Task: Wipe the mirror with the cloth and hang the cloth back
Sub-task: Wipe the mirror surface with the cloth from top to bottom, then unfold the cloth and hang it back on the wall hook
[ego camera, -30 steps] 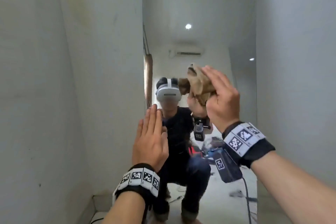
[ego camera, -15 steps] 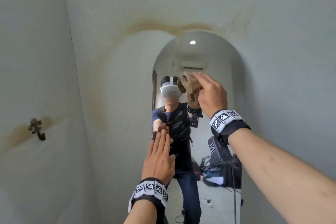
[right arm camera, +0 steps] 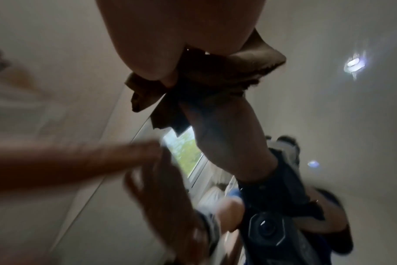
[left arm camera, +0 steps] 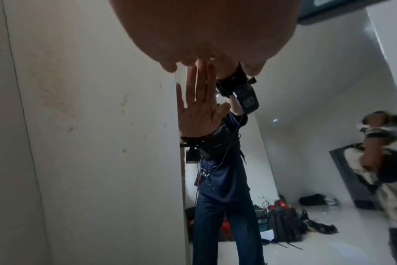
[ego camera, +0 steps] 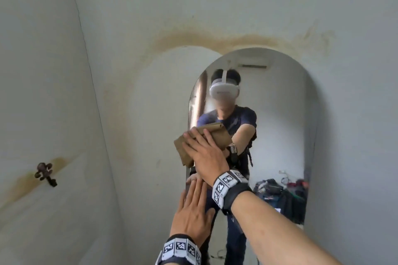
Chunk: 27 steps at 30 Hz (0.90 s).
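Observation:
A tall arched mirror (ego camera: pixel 280 125) hangs on the pale wall. My right hand (ego camera: pixel 204 153) presses a folded tan cloth (ego camera: pixel 183 149) flat against the mirror's left edge at mid height, with its fingers spread straight over it. In the right wrist view the cloth (right arm camera: pixel 227 71) bunches out from under the palm. My left hand (ego camera: pixel 193 211) lies flat on the glass just below, fingers straight, holding nothing. The left wrist view shows that palm (left arm camera: pixel 193 35) facing its own reflection in the mirror (left arm camera: pixel 306 125).
A small dark metal hook (ego camera: pixel 45 173) sticks out of the left wall, beside a brown stain. The corner of the two walls runs close to the mirror's left side. Bags and cables lying on the floor behind me show in the mirror's reflection.
My right hand has moved the cloth down and left, from the mirror's upper part to its left edge. The cloth is now flat rather than bunched. The left hand stays flat on the glass.

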### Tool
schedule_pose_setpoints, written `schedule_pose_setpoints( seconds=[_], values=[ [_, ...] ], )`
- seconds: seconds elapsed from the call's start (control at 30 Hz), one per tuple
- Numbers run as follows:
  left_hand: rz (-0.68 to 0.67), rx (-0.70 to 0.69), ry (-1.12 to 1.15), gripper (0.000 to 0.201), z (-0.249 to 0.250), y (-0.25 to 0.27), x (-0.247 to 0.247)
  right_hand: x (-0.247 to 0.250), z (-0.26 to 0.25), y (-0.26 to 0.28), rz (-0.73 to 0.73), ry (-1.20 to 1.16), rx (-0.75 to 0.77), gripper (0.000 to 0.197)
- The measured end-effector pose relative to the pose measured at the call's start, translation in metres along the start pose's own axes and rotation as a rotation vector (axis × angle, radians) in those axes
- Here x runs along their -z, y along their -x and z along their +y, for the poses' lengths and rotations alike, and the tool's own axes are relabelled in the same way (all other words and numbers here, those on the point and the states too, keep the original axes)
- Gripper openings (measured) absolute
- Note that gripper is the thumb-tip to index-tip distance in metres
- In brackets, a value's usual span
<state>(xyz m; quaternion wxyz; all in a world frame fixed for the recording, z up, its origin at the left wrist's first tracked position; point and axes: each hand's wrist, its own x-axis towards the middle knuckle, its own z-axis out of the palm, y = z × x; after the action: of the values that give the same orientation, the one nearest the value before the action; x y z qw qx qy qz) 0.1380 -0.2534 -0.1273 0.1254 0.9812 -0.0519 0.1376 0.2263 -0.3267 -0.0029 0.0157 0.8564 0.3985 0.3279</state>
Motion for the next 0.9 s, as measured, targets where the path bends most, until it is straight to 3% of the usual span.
schedule_pose_setpoints(
  seconds=[0.1, 0.27, 0.47, 0.57, 0.67, 0.77, 0.9],
  values=[
    [-0.002, -0.004, -0.03, 0.065, -0.002, 0.015, -0.04, -0.043, -0.019, 0.046, -0.057, -0.034, 0.055, 0.064],
    [-0.099, 0.062, -0.041, 0.065, -0.006, 0.063, -0.117, -0.096, -0.054, 0.112, -0.104, -0.123, 0.068, 0.058],
    [-0.258, 0.054, -0.073, 0.063, -0.013, 0.129, -0.179, -0.137, -0.114, 0.189, -0.464, -0.258, 0.067, 0.054],
    [-0.262, 0.05, -0.073, 0.065, -0.009, 0.147, -0.167, -0.126, -0.131, 0.209, -0.528, -0.526, -0.075, 0.049],
    [-0.232, 0.061, -0.056, 0.06, -0.005, 0.167, -0.133, -0.097, -0.131, 0.213, -0.553, -0.754, -0.378, 0.052],
    [-0.181, 0.218, 0.082, 0.058, 0.005, 0.184, -0.078, -0.06, -0.122, 0.205, -0.526, -0.891, -0.608, 0.038],
    [-0.055, 0.546, 0.481, 0.054, 0.02, 0.18, -0.006, 0.004, -0.108, 0.197, -0.416, -0.97, -0.71, 0.025]
  ],
)
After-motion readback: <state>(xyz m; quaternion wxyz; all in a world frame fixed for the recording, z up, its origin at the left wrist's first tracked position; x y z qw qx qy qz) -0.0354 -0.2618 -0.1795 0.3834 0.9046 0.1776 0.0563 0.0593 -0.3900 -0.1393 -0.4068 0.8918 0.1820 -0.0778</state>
